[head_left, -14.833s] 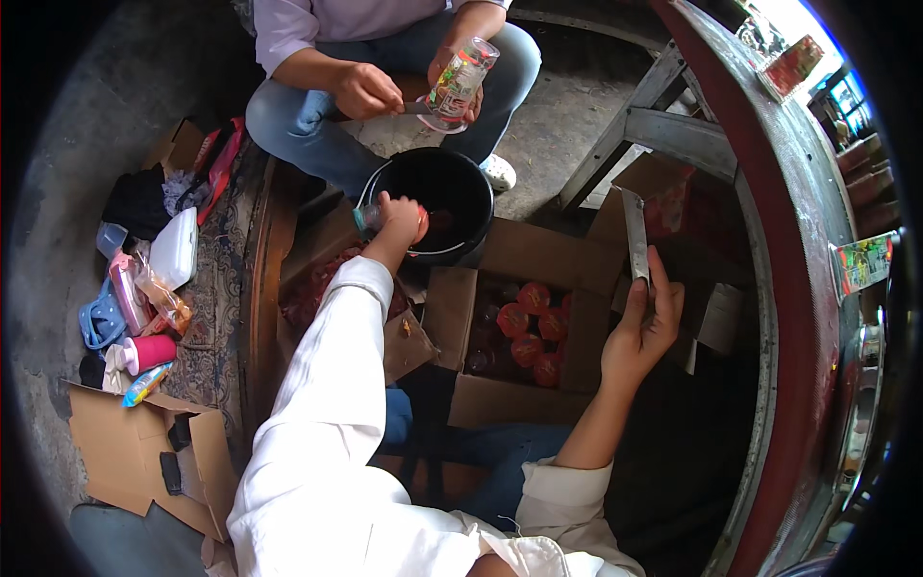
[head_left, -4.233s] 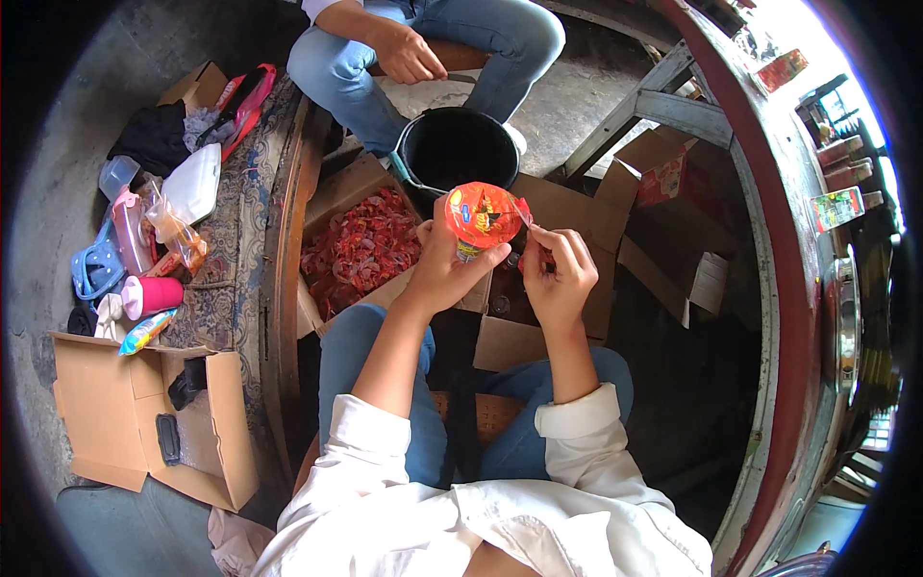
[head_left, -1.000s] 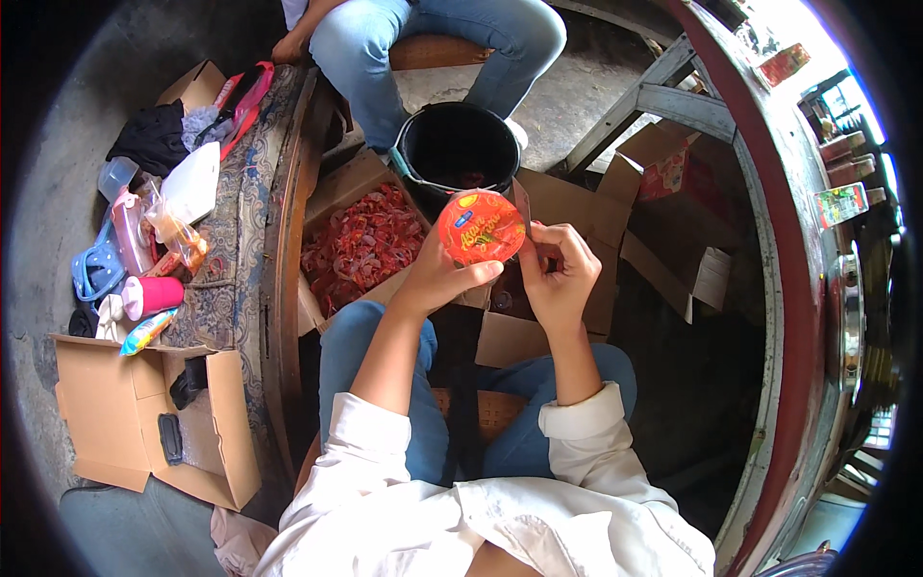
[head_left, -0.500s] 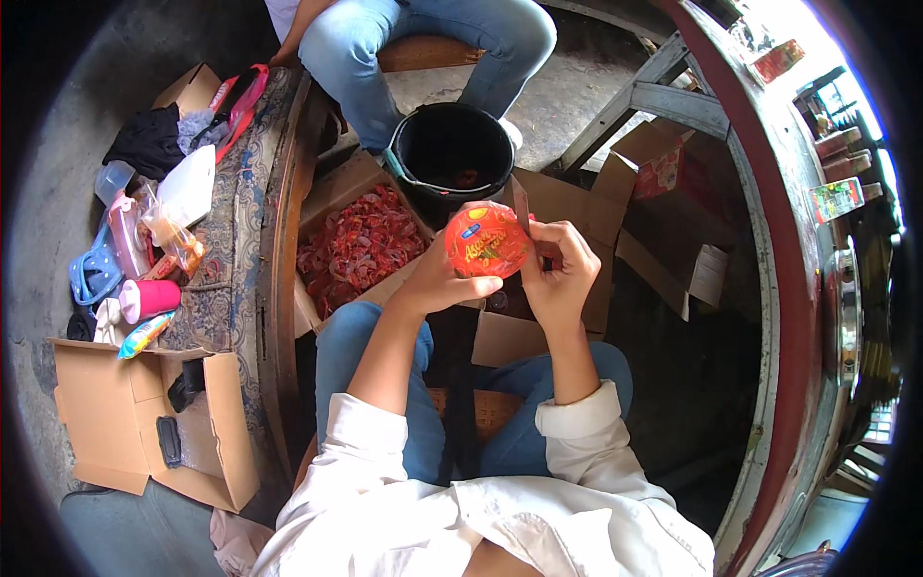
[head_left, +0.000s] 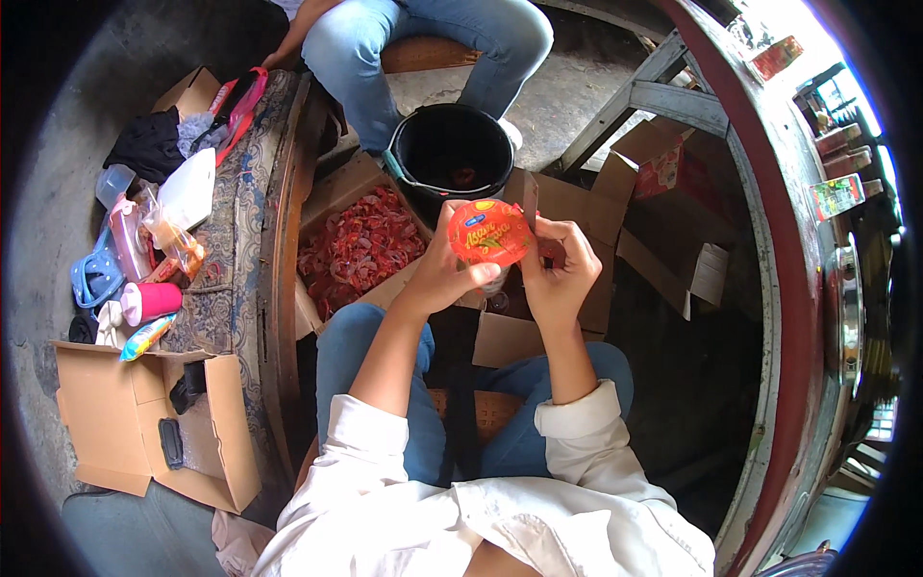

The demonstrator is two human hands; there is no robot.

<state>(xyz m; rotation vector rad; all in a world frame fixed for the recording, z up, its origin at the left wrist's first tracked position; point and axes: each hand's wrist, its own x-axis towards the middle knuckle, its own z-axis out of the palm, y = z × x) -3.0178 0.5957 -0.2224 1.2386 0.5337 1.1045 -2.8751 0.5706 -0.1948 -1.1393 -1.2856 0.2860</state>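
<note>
My left hand (head_left: 447,264) is closed around a cup with a round, red printed film lid (head_left: 488,234), its thumb near the lid's lower edge. The lid is tilted, and a bit of pale cup side shows below it. In my right hand (head_left: 560,272) the fingers are pinched on a flat, narrow blade, likely a knife (head_left: 530,197), standing upright against the lid's right rim. My right fingers hide its lower end. Beyond my hands stands a black bucket (head_left: 423,183) with something reddish at its bottom.
Left of my hands, a cardboard box (head_left: 312,207) holds many red plastic scraps (head_left: 361,245). Opposite sits a person in jeans (head_left: 351,53). Open cardboard flaps (head_left: 505,338) lie below my hands. A patterned bench (head_left: 212,298) with assorted belongings runs along the left, a red-edged wooden frame (head_left: 793,317) along the right.
The lid has turned a little between my hands, so its print sits at another angle. The cup is tilted more, showing some of its side. The blade stays at the rim.
</note>
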